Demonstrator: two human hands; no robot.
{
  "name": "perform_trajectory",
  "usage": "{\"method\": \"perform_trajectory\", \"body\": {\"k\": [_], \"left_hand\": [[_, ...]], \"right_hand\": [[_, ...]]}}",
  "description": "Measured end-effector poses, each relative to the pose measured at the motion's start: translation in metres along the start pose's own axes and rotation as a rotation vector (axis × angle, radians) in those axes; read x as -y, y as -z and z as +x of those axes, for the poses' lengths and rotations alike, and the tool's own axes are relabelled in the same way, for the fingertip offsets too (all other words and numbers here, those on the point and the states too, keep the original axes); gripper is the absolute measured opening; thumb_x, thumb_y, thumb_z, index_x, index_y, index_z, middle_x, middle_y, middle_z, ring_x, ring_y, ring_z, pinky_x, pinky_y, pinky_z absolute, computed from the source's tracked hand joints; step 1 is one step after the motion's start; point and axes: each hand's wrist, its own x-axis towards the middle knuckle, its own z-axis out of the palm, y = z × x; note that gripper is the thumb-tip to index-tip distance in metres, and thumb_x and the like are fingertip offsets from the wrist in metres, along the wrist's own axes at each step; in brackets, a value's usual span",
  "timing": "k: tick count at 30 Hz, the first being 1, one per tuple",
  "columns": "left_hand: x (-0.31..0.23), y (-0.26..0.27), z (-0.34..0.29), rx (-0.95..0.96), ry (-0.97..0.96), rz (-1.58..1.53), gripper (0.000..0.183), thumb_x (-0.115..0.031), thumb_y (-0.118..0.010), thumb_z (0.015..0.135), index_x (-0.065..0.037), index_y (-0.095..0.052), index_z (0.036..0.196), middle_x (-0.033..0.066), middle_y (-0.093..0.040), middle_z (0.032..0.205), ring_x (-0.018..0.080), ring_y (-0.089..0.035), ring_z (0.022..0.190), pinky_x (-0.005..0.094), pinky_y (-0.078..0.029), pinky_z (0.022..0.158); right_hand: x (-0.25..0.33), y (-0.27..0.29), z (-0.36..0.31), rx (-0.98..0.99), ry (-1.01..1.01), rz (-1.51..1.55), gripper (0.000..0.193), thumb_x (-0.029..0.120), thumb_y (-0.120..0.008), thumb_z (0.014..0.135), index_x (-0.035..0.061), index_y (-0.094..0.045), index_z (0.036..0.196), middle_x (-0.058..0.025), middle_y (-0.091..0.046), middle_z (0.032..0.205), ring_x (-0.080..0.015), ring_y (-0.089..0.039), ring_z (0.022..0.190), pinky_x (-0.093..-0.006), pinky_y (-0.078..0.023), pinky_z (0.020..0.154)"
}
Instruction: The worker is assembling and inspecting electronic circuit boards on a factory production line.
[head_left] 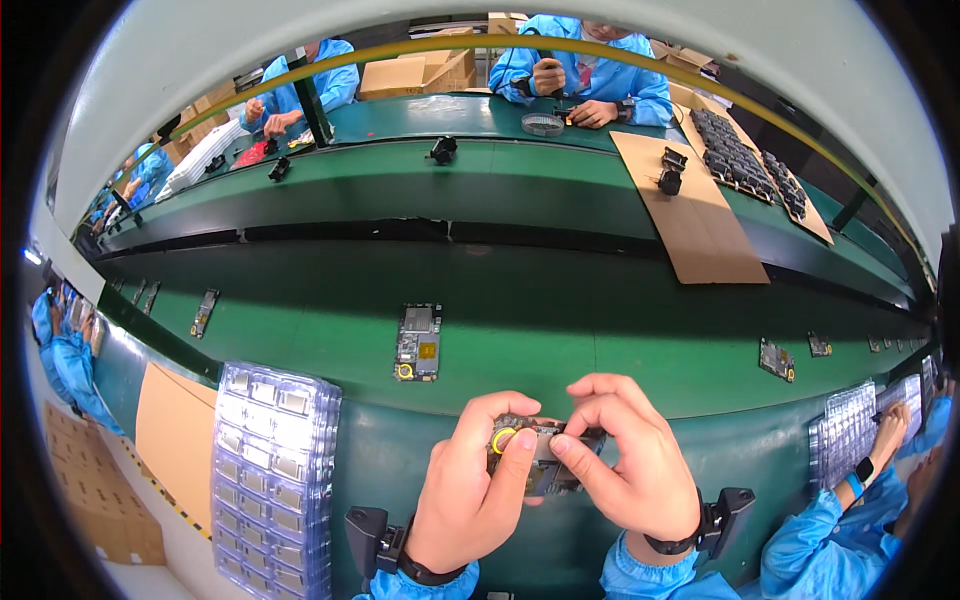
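Note:
A dark circuit board [540,480] with a yellow ring near its left end is held between my two hands, just past the near edge of the green conveyor belt. My left hand [465,505] grips the left end, thumb beside the yellow ring. At the other end, my right hand [645,465] closes thumb and forefinger at the top of the board. A greyish flat part shows between the thumbs; whether it is separate I cannot tell. Farther off, a similar circuit board [418,342] lies alone on the green belt [540,320].
To my left stands a stack of clear plastic trays [275,480] holding small metal pieces. More boards [777,360] lie along the belt. A cardboard sheet [700,220] bridges the far ledge with black parts. Co-workers in blue sit opposite; one person's hand [890,430] reaches over trays at right.

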Motion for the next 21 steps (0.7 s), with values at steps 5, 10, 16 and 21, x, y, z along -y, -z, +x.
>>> {"method": "perform_trajectory", "body": {"k": [5, 10, 16, 21], "left_hand": [[-0.009, 0.008, 0.001, 0.013, 0.116, 0.015, 0.028, -0.012, -0.055, 0.104, -0.002, -0.052, 0.129, 0.0135, -0.071, 0.096, 0.0166, -0.071, 0.077, 0.0296, -0.060, 0.058], [-0.009, 0.016, 0.001, 0.021, 0.130, 0.072, 0.026, -0.010, -0.055, 0.102, -0.002, -0.054, 0.127, 0.0090, -0.067, 0.086, 0.0106, -0.064, 0.065, 0.0267, -0.050, 0.053], [-0.010, 0.018, -0.001, 0.020, 0.147, 0.005, 0.024, -0.010, -0.055, 0.102, -0.003, -0.055, 0.126, 0.0056, -0.065, 0.083, 0.0064, -0.056, 0.058, 0.0248, -0.045, 0.051], [-0.012, 0.016, -0.001, 0.023, 0.159, -0.023, 0.024, -0.011, -0.055, 0.103, -0.003, -0.056, 0.125, 0.0061, -0.066, 0.084, 0.0063, -0.056, 0.057, 0.0247, -0.045, 0.051]], "right_hand": [[-0.007, -0.001, -0.002, 0.091, -0.024, 0.090, 0.014, 0.012, -0.074, 0.091, 0.0019, -0.064, 0.094, -0.0192, -0.062, 0.115, -0.0346, -0.067, 0.095, -0.0388, -0.054, 0.081], [-0.006, -0.004, -0.003, 0.136, -0.063, 0.137, 0.014, 0.012, -0.073, 0.092, 0.0022, -0.064, 0.095, -0.0162, -0.064, 0.112, -0.0326, -0.067, 0.094, -0.0387, -0.054, 0.080], [-0.004, -0.008, -0.003, 0.119, -0.053, 0.143, 0.014, 0.011, -0.074, 0.091, 0.0019, -0.064, 0.095, -0.0139, -0.065, 0.107, -0.0301, -0.068, 0.089, -0.0372, -0.055, 0.077], [-0.002, -0.007, -0.004, 0.090, -0.068, 0.141, 0.013, 0.009, -0.075, 0.090, 0.0019, -0.065, 0.094, -0.0133, -0.065, 0.104, -0.0294, -0.067, 0.084, -0.0374, -0.054, 0.072]]}}
